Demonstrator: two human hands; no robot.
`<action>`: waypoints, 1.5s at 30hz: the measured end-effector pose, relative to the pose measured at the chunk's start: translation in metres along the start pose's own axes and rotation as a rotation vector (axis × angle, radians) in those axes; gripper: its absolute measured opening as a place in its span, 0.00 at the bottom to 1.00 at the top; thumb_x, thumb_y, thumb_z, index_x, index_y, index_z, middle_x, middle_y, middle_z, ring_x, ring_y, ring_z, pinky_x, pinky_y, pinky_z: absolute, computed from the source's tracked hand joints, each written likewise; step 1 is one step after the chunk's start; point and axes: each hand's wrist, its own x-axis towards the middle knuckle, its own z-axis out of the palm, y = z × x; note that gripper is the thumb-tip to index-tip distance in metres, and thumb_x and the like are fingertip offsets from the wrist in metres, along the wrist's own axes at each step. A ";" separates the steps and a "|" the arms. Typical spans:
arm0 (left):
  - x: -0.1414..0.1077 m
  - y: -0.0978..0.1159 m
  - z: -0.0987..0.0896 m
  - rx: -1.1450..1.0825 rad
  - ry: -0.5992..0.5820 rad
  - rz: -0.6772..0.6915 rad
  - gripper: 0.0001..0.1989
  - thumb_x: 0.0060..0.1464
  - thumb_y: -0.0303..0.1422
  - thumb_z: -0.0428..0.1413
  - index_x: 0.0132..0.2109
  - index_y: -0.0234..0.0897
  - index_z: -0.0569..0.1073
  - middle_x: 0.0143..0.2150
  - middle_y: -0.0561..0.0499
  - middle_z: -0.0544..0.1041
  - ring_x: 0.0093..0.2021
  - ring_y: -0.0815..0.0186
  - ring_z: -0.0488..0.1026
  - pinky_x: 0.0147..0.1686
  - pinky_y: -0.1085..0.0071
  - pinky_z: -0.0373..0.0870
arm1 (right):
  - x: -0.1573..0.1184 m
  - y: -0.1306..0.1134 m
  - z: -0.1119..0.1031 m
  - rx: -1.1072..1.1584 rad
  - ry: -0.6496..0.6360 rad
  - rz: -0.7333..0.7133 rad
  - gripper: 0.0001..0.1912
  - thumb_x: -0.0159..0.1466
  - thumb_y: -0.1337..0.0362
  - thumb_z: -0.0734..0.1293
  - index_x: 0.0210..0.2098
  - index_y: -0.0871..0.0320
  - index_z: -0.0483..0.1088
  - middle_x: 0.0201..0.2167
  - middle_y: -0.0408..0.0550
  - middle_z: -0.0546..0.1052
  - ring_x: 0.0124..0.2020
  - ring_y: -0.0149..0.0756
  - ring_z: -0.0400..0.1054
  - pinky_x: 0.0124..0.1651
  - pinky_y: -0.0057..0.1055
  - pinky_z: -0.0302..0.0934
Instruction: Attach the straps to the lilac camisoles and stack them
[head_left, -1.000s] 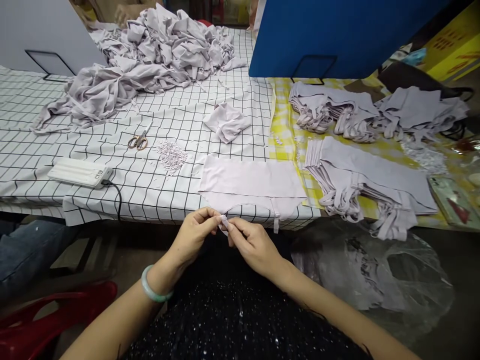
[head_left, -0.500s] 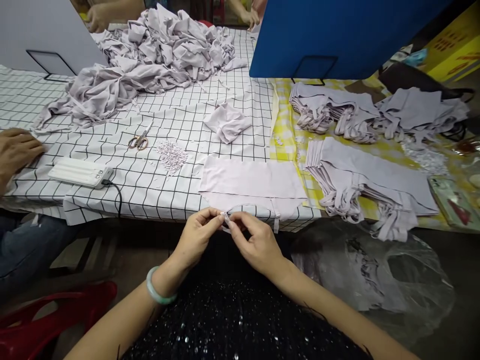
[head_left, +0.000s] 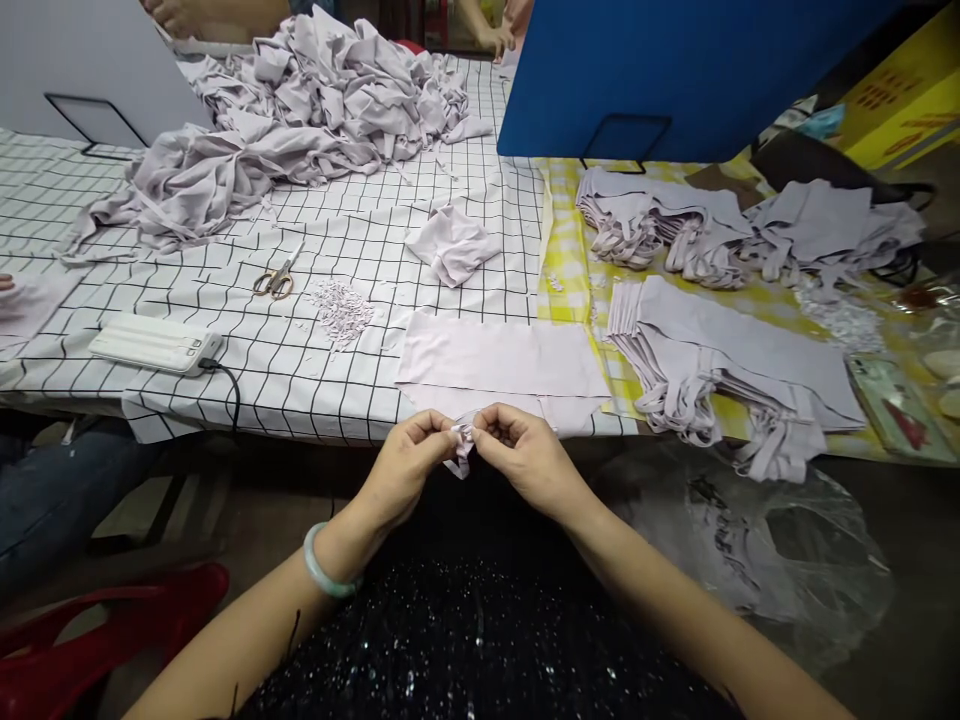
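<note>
Just off the table's front edge, my left hand and my right hand pinch a thin pale lilac fabric strap between thumbs and fingertips. A short loop of the strap hangs below the fingers. Behind my hands a flat pale lilac garment piece lies spread at the edge; the strap appears to run to it, though my fingers partly cover the join. Whether a small fitting sits on the strap between my fingertips, I cannot make out.
Scissors, a heap of small pale bits and a white power bank lie at left. Crumpled garments pile up behind; stacked pieces and a phone lie at right. A blue board stands behind.
My hands have shifted slightly right, and more strap shows bunched and hanging between them. At far left another person's hand has drawn mostly out of view, with a fabric piece now there.
</note>
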 end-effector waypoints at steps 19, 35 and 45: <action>0.002 0.006 -0.003 -0.256 -0.085 -0.082 0.04 0.49 0.29 0.60 0.29 0.33 0.73 0.30 0.50 0.75 0.35 0.68 0.71 0.40 0.71 0.69 | -0.001 0.004 -0.002 -0.067 0.161 -0.281 0.06 0.64 0.62 0.67 0.41 0.53 0.70 0.36 0.44 0.75 0.38 0.34 0.70 0.44 0.34 0.67; 0.004 0.007 -0.005 -0.271 -0.190 -0.146 0.06 0.51 0.30 0.58 0.29 0.33 0.71 0.29 0.49 0.72 0.32 0.67 0.71 0.35 0.69 0.71 | 0.000 -0.010 -0.012 -0.391 0.002 -0.500 0.07 0.65 0.67 0.65 0.37 0.55 0.76 0.32 0.46 0.79 0.34 0.34 0.73 0.40 0.34 0.68; 0.000 0.012 -0.004 -0.188 -0.202 -0.296 0.12 0.52 0.37 0.63 0.37 0.30 0.78 0.26 0.53 0.67 0.21 0.78 0.57 0.17 0.78 0.44 | 0.010 -0.007 -0.022 -0.371 0.190 -0.525 0.05 0.65 0.67 0.65 0.35 0.55 0.74 0.32 0.45 0.77 0.34 0.35 0.72 0.41 0.34 0.67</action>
